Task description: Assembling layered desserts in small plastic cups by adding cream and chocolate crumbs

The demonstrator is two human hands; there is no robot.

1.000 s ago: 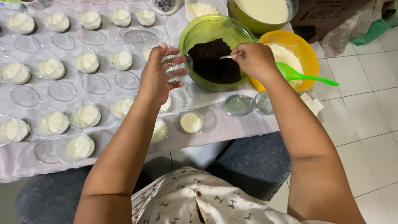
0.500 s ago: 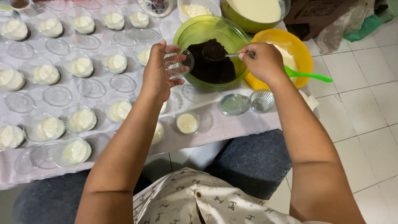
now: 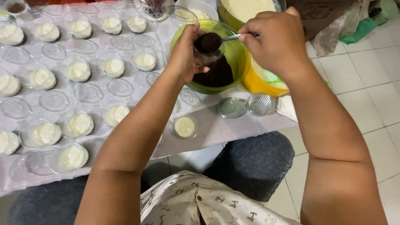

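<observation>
Lap: a patterned shirt [image 3: 200, 204] and dark trousers [image 3: 254, 162] are being seen at the bottom of the frame, over pale floor tiles [image 3: 366, 83].
Table edge: a white cloth [image 3: 216, 131] is being draped over the table; one filled small cup [image 3: 185, 126], a clear lid [image 3: 231, 107] and an empty ribbed cup [image 3: 260, 103] are being left near its edge, lower centre.
Left field: rows of small cups filled with pale cream [image 3: 78, 125] and clear lids [image 3: 53, 101] are being spread over the left half of the frame.
Left hand: the left hand [image 3: 186, 54] is being wrapped around a small clear cup [image 3: 207, 52], which is being held upright above the green bowl [image 3: 239, 56] of dark crumbs [image 3: 218, 75], upper centre.
Right hand: the right hand [image 3: 277, 41] is being clenched on the handle of a metal spoon [image 3: 216, 40].
Spoon axis: its long axis is being kept nearly level, left to right; the bowl end, heaped with dark crumbs, is being pointed left over the cup's mouth.
Far: a yellow bowl [image 3: 258, 85] is being seen behind the right forearm, and a bowl of cream [image 3: 246, 8] at the top edge.
Change: against the frame half a second ago, the spoon has been lifted out of the crumbs and brought over the cup, and both hands are being shown nearer the camera.
</observation>
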